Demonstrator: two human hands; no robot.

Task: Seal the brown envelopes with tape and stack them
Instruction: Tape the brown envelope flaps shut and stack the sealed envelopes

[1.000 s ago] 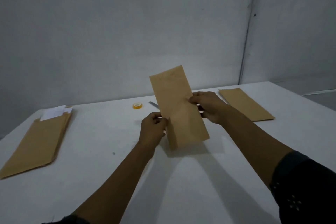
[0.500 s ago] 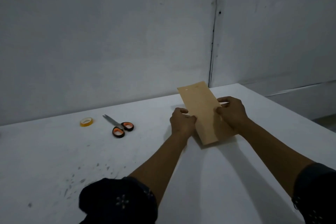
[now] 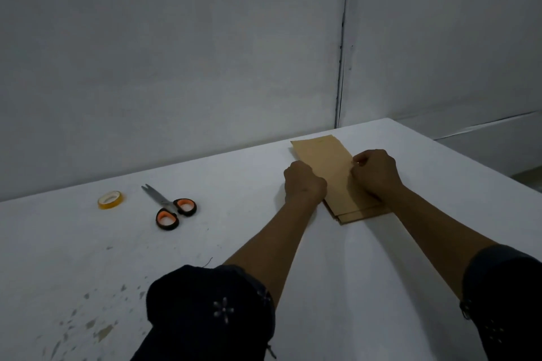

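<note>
Stacking step: left hand (image 3: pixel 305 182) and right hand (image 3: pixel 374 174), fingers curled, pinch top envelope (image 3: pixel 328 161) onto stack (image 3: pixel 360 214) on bench (image 3: pixel 264 243); next, release and square edges.

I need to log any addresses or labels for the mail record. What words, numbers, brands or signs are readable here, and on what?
No readable text anywhere.
Top brown envelope: plain face, only a faint mark near its far end, too small to read.
Tape roll: no label legible.
Scissors: no brand visible.
Sleeves: small flower patterns, not writing.
</note>
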